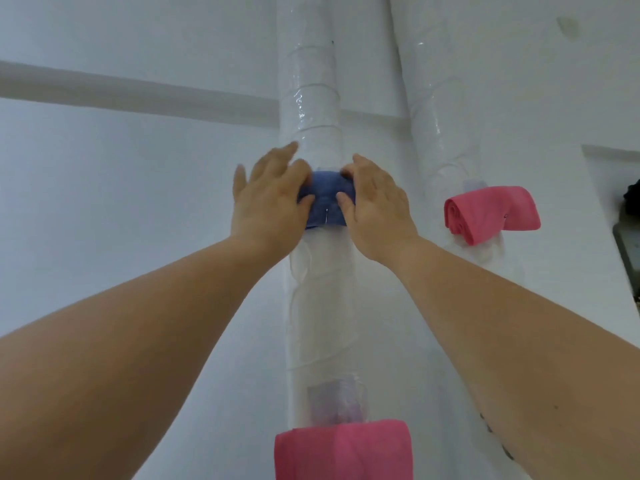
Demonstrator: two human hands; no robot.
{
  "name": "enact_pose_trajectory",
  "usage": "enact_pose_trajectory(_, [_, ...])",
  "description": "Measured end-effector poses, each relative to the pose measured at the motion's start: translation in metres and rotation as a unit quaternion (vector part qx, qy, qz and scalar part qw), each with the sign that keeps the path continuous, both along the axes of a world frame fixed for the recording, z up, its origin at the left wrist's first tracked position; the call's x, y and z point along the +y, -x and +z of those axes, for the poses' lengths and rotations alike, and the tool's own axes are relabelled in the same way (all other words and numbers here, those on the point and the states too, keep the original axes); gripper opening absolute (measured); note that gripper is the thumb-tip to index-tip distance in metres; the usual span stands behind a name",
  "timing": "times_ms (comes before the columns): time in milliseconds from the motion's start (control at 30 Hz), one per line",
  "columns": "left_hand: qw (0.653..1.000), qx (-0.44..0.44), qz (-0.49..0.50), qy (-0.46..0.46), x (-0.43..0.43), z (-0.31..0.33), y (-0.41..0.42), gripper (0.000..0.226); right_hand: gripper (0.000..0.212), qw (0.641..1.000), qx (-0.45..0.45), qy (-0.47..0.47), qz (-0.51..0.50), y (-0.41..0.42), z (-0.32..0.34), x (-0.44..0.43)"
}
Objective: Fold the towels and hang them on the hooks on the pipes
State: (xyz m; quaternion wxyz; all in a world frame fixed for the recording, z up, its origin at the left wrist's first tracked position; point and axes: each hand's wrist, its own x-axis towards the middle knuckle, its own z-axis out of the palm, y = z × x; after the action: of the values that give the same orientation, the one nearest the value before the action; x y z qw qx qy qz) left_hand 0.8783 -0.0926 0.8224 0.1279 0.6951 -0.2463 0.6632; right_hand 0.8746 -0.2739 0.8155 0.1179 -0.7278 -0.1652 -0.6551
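Note:
A folded blue towel (327, 199) hangs against the near white wrapped pipe (311, 105), with a thin metal hook tip showing through its front. My left hand (270, 199) holds the towel's left side, thumb on the front and fingers spread and blurred. My right hand (375, 206) grips its right side, thumb on the front and fingers curled over the top edge. A folded pink towel (343, 450) hangs lower on the same pipe under a clear adhesive hook pad (337, 401). Another folded pink towel (490, 213) hangs on the right pipe (436, 98).
A white wall lies behind both pipes, with a horizontal white pipe (138, 95) running left. A dark object (632, 199) and a grey fitting (628, 251) sit at the far right edge.

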Motion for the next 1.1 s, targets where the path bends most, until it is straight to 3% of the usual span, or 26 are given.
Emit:
enact_pose_trajectory(100, [0.992,-0.009,0.071,-0.102,-0.007,-0.007,-0.004,0.054,0.054,0.999,0.026,0.023,-0.026,-0.007,-0.004,0.0])
enact_pose_trajectory(267, [0.995,0.059,0.009,-0.077,-0.009,-0.018,-0.034,0.064,0.056,0.996,0.064,0.007,0.055,-0.025,-0.009,-0.001])
enact_pose_trajectory(467, [0.995,0.045,-0.063,-0.058,-0.013,-0.018,-0.053,0.064,0.056,0.985,0.031,0.002,0.171,-0.048,-0.008,-0.003])
enact_pose_trajectory(567, [0.995,0.053,-0.064,-0.064,-0.012,-0.017,-0.053,0.063,0.056,0.983,0.022,0.005,0.183,-0.047,-0.007,-0.003])
enact_pose_trajectory(700, [0.993,0.083,-0.033,-0.078,-0.01,-0.017,-0.042,0.062,0.057,0.991,0.048,0.008,0.124,-0.036,-0.007,-0.003])
enact_pose_trajectory(933, [0.974,0.116,0.154,-0.117,-0.005,-0.013,-0.005,0.064,0.06,0.979,0.149,0.016,-0.137,0.015,-0.004,0.005])
enact_pose_trajectory(1100, [0.966,0.141,0.177,-0.127,0.005,-0.015,0.032,0.067,0.063,0.98,0.166,-0.03,-0.106,0.056,-0.007,0.014])
